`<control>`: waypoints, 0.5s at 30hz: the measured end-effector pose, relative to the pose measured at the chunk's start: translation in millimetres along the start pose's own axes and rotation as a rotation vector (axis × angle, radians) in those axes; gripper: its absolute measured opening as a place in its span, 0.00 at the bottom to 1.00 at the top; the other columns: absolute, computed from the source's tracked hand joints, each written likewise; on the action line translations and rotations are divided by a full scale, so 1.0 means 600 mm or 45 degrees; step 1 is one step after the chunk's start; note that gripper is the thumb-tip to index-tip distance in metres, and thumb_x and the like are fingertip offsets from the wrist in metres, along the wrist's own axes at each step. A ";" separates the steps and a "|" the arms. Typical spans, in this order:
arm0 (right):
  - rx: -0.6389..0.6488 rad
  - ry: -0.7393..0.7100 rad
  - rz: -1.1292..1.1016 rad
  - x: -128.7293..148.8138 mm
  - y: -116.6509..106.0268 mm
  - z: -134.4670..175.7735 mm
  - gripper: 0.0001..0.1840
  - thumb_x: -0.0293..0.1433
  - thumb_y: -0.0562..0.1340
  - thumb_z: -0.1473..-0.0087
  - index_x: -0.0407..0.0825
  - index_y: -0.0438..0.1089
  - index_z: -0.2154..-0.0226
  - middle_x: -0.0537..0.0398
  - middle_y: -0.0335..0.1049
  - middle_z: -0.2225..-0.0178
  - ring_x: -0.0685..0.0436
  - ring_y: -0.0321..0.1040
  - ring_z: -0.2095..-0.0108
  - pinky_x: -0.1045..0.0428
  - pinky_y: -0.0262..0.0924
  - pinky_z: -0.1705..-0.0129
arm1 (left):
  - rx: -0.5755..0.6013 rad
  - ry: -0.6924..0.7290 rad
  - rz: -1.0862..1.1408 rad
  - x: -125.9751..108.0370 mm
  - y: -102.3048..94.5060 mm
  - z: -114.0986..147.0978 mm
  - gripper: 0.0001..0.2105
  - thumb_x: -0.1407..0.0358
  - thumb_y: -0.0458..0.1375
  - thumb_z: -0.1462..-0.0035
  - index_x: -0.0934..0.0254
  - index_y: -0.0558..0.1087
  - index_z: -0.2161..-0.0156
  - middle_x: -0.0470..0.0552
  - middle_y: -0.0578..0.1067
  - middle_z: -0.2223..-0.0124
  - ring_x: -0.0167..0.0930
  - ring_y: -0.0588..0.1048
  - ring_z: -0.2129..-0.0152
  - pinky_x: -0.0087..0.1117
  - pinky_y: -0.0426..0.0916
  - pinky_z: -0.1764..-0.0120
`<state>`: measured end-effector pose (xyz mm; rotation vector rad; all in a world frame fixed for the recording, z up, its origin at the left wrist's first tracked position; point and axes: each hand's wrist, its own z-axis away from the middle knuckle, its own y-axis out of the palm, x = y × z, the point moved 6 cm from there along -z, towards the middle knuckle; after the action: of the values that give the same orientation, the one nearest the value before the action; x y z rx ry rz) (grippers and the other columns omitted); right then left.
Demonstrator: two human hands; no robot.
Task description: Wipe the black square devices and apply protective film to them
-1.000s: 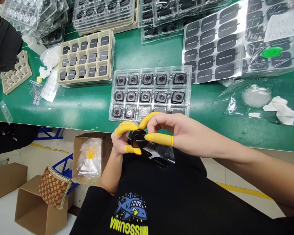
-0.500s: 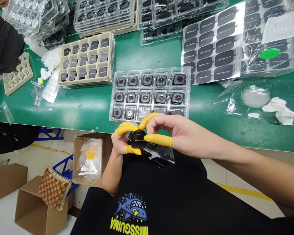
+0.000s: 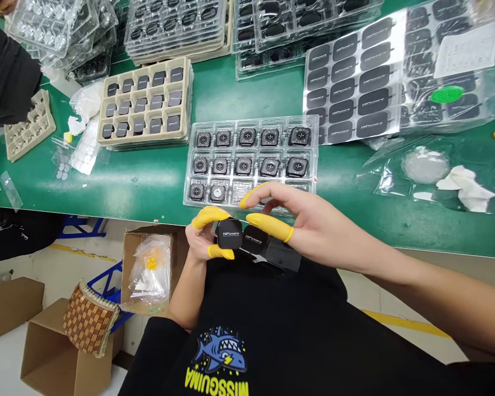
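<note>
My left hand [image 3: 200,236], with yellow finger cots, grips a black square smartwatch case [image 3: 230,234] by its edges. A dark film printed "HiFuture" covers the face turned up. From behind the case a strip of dark screen films [image 3: 253,238] sticks out to the right. My right hand [image 3: 301,214] is just right of the case, its yellow-covered thumb and index finger apart with nothing visible between them. Beyond my hands lies a clear plastic tray [image 3: 242,190] of smartwatch cases, back side up; one front-row pocket is bare. My right hand hides part of that row.
A beige tray [image 3: 144,141] of film-covered square pieces stands left of the clear tray. Sheets of dark films [image 3: 357,82] lie at the right, near a clear bag with crumpled tissue [image 3: 472,188]. Stacked trays [image 3: 175,33] line the back. Below the table edge sits a cardboard box [image 3: 175,258].
My right thumb and index finger have come away from the film on the watch face and spread apart. The printed face now shows fully. My left hand still holds the case.
</note>
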<state>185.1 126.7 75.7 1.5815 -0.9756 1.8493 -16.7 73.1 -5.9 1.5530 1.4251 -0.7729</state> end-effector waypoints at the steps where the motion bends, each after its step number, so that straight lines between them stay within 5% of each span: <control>1: -0.034 -0.051 0.060 0.005 -0.004 0.003 0.10 0.42 0.65 0.29 0.56 0.74 0.51 0.51 0.79 0.50 0.38 0.76 0.51 0.42 0.69 0.48 | -0.017 -0.019 -0.005 0.001 -0.001 0.000 0.36 0.38 0.80 0.62 0.54 0.87 0.49 0.49 0.82 0.61 0.32 0.80 0.65 0.33 0.76 0.60; 8: -0.042 -0.341 0.425 0.033 0.012 0.018 0.18 0.45 0.71 0.32 0.53 0.72 0.49 0.46 0.78 0.53 0.34 0.75 0.53 0.41 0.69 0.53 | -0.107 -0.202 0.105 0.008 0.007 0.007 0.36 0.39 0.83 0.69 0.56 0.87 0.55 0.47 0.78 0.64 0.30 0.77 0.69 0.32 0.77 0.63; 15: 0.042 -0.214 0.380 0.024 0.030 0.006 0.15 0.44 0.71 0.33 0.53 0.73 0.53 0.48 0.77 0.56 0.36 0.74 0.55 0.44 0.67 0.55 | -0.122 -0.254 0.200 0.018 0.017 0.022 0.33 0.43 0.84 0.67 0.54 0.86 0.55 0.45 0.78 0.64 0.29 0.77 0.70 0.31 0.77 0.64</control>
<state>170.5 112.0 86.5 1.7090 -1.3236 1.9576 -3.4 66.6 -19.4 1.4523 1.1641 -0.7324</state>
